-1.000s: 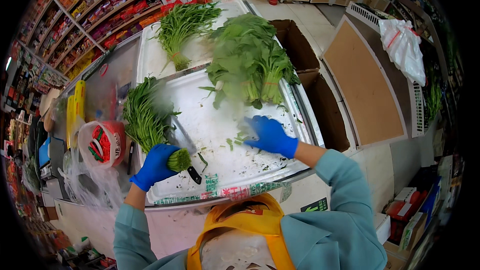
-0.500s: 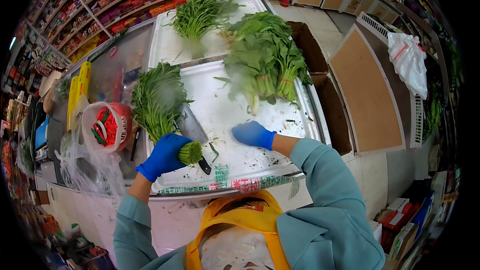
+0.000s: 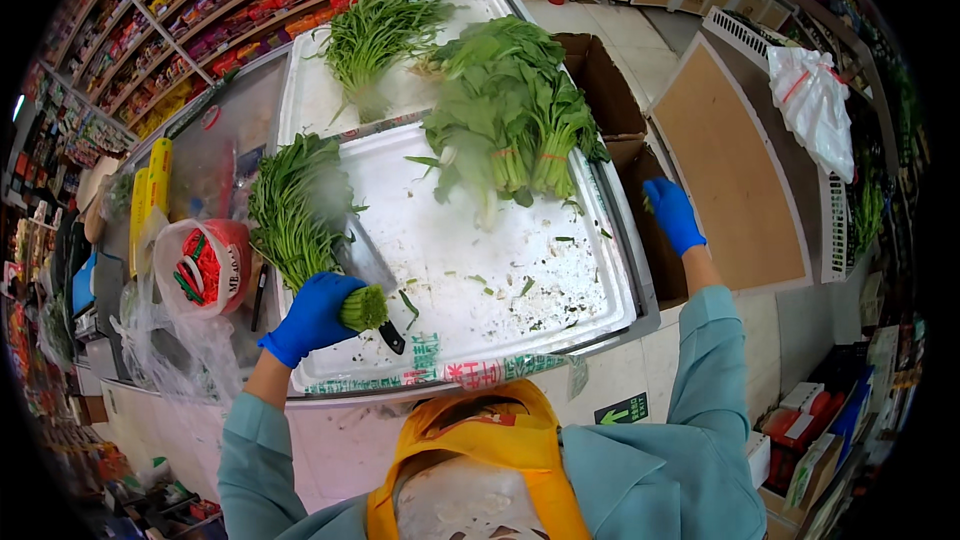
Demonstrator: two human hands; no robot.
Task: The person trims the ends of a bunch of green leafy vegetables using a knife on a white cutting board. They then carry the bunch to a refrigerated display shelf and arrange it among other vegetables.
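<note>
blue-gloved left hand [image 3: 312, 315] grips a trimmed bunch of long green stalks [image 3: 300, 220]; right hand [image 3: 672, 212], fingers loose, hovers over cardboard box [image 3: 655, 250]; leafy bundles [image 3: 510, 120] still untrimmed

Three heaps of greens [image 3: 296, 210], one knife [image 3: 372, 270], two gloved hands [image 3: 312, 315]

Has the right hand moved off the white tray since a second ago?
Yes. The right hand has swung rightward off the white tray, past its right rim, and is now over the open cardboard box beside it. Its grip looks empty.
</note>
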